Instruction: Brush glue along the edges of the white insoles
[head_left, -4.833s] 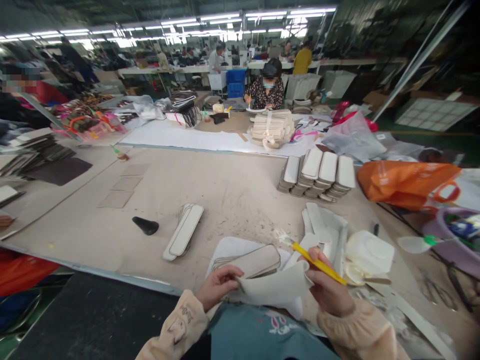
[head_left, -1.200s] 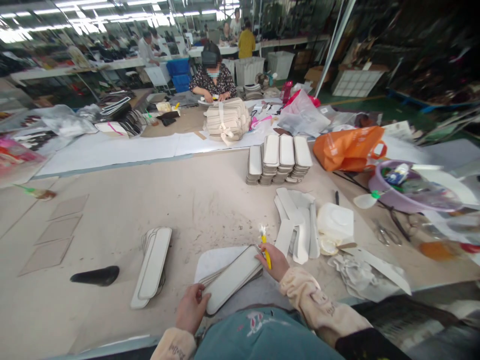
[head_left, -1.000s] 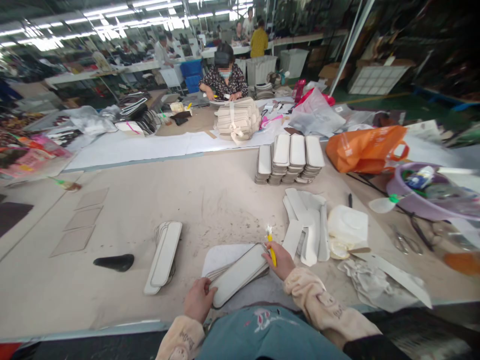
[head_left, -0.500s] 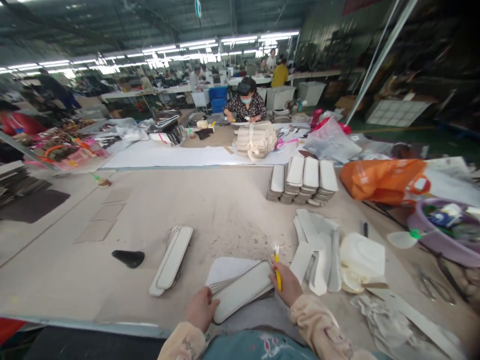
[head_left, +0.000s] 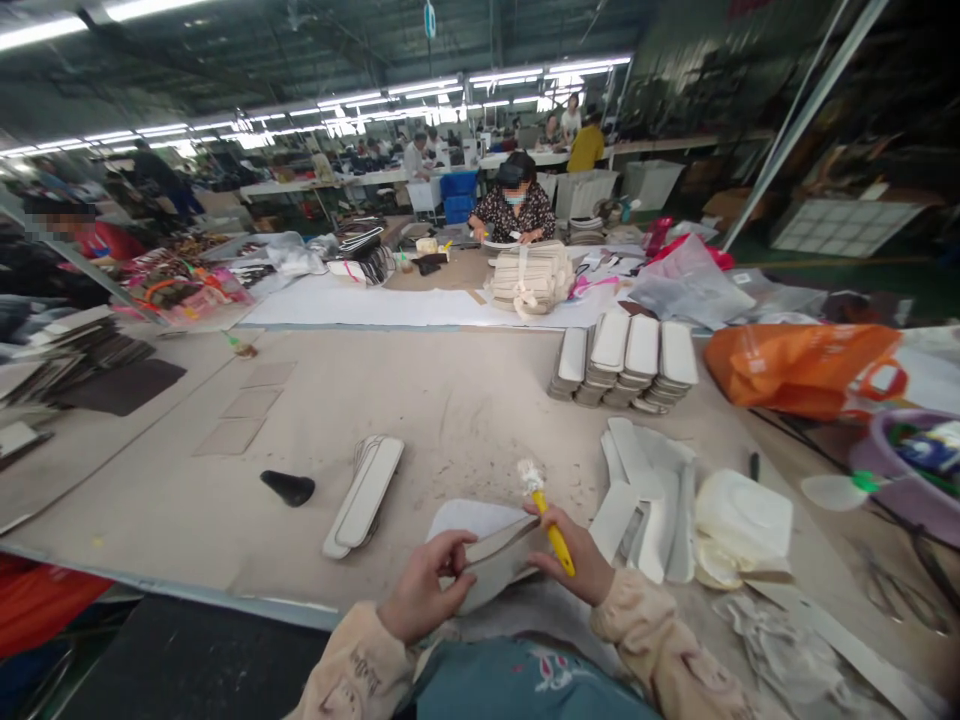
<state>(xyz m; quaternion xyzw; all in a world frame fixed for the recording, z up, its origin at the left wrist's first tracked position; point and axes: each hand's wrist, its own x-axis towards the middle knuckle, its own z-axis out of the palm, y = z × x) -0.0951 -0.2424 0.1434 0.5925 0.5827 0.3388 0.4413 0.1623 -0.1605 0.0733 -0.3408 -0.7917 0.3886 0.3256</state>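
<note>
My left hand (head_left: 426, 590) grips the near end of a long off-white padded piece (head_left: 495, 560), tilted up off a small stack on a white sheet (head_left: 465, 518). My right hand (head_left: 579, 562) steadies the far end of that piece and also holds a yellow-handled glue brush (head_left: 546, 515) with its whitish bristles pointing up. Both hands are closed. A second small stack of the same oblong pieces (head_left: 365, 494) lies to the left on the table.
A black curved part (head_left: 289, 487) lies left of the stacks. Loose white strips (head_left: 637, 495) and a white glue tub (head_left: 742, 520) sit to the right. Rows of stacked pieces (head_left: 626, 360), an orange bag (head_left: 802, 365) and a purple basin (head_left: 911, 470) are farther off. A person works across the table.
The left hand has lifted the near end of the top piece from flat on the stack, and the right hand has come onto its far end. The view shifted slightly.
</note>
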